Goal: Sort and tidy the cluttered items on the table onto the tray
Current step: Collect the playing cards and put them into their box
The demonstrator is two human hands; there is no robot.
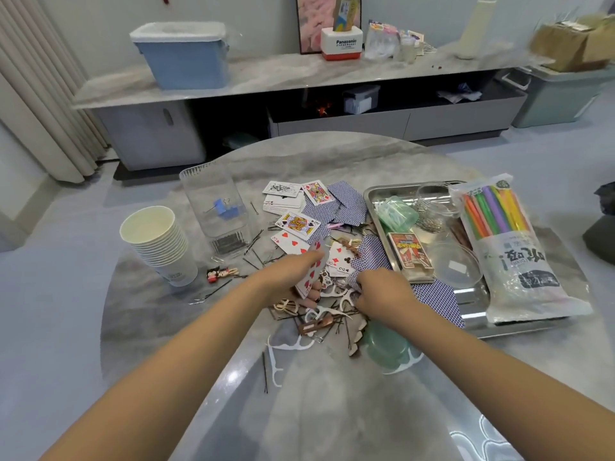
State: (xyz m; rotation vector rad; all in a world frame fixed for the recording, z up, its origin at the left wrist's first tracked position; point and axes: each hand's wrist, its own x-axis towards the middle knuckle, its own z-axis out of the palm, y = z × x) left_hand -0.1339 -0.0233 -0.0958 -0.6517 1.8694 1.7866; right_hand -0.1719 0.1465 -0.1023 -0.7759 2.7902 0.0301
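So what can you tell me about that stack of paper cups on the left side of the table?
The stack of paper cups stands upright on the grey marble-look table, near its left edge. The cups look like plain white paper, nested closely so their rolled rims form ridges down the side. The top cup is open and looks empty. The lowest cup carries a faint print, too blurred to read. A clear plastic container stands just to its right. Neither hand touches the stack.

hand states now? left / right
Left hand: grip closed on playing cards.
Right hand: fingers curled down in the clutter, contents hidden; cannot tell.
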